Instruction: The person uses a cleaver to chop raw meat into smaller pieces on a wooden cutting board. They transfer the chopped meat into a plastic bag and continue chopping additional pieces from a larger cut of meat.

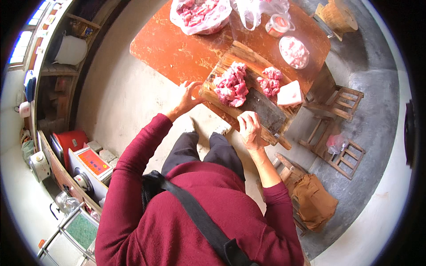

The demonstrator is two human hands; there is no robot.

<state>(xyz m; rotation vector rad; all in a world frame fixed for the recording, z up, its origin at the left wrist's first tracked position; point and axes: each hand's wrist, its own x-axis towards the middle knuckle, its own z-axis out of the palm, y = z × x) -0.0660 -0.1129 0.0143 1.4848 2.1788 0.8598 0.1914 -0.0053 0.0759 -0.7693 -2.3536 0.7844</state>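
A wooden chopping board (pixel 242 51) lies at the near edge of the reddish-brown table (pixel 173 48). On its left part sits a large heap of raw meat chunks (pixel 231 84). Farther right are a smaller heap of meat pieces (pixel 270 81) and a pale slab of fatty meat (pixel 290 93). A dark grey flat blade (pixel 266 107), like a cleaver's, rests on the board's near right part. At the board's left corner my left hand (pixel 188 97) is open, thumb and fingers apart. My right hand (pixel 250 128) is closed at the near edge; its fingers hide whatever they hold.
Farther back stand a plastic-lined basin of meat (pixel 202 17), a white plastic bag (pixel 255 11), a tub (pixel 278 25) and a bowl of pale pieces (pixel 294 52). Wooden stools (pixel 346 102) stand to the right, along with a brown cloth (pixel 313 201). Shelves (pixel 57 68) line the left wall.
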